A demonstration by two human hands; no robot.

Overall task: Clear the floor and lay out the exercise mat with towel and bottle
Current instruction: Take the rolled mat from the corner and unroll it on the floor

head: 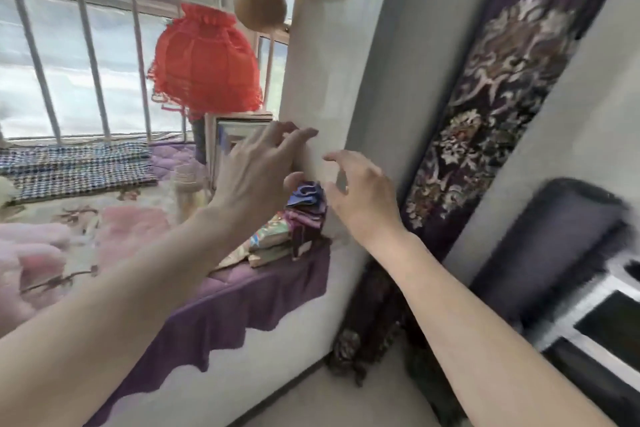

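Both my arms reach toward the corner of a window seat by a white wall. My left hand (pixel 258 170) hovers with spread fingers above a small stack of folded cloths (pixel 306 206), blue and purple, and holds nothing. My right hand (pixel 362 192) is just right of the stack, fingers apart and empty, close to the wall. A pale bottle (pixel 188 192) stands on the seat left of my left wrist, blurred. A dark rolled shape (pixel 554 236) leans at the right; I cannot tell whether it is the mat.
The window seat has a purple cover (pixel 242 298), a floral blanket (pixel 69 239) and a checked cushion (pixel 72 166). A red lantern (pixel 204 59), framed pictures (pixel 235 135), and packets (pixel 270 239) sit near the corner. A purple patterned curtain (pixel 485 121) hangs right. Bare floor (pixel 346 402) lies below.
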